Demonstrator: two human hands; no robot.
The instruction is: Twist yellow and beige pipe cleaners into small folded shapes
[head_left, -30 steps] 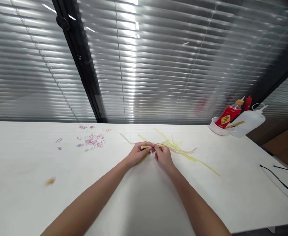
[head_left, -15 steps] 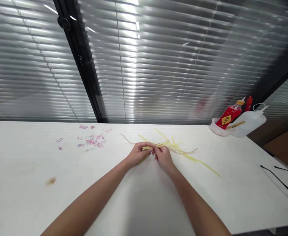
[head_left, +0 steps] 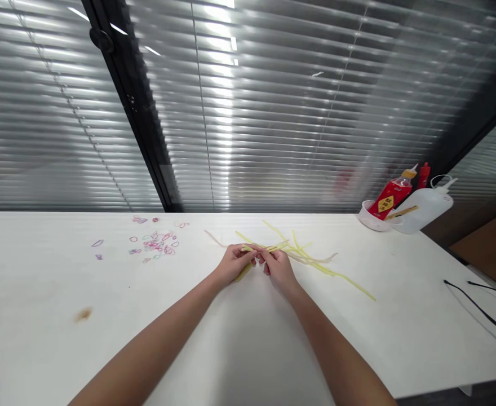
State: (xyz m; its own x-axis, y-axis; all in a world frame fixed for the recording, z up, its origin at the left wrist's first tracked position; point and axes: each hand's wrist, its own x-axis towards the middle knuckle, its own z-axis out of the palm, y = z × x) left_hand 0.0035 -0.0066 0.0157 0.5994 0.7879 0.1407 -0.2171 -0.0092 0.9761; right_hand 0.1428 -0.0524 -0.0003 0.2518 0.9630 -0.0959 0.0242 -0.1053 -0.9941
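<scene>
Single head view, facing forward and down, above table point(head_left: 400, 327)

A flat white table with a smooth top point(head_left: 167, 344) carries a loose scatter of small, thin loops in pink, purple and pale teal point(head_left: 159, 245) toward its back left. Slender yellow and pale beige strips point(head_left: 324, 269) lie crisscrossed right of them. A shallow, round whitish bowl point(head_left: 372, 224) sits at the back right, beside a translucent white bottle point(head_left: 423, 210). Thin black rods point(head_left: 477, 305) lie by the right edge; a brown smudge point(head_left: 83, 314) marks the left.
</scene>
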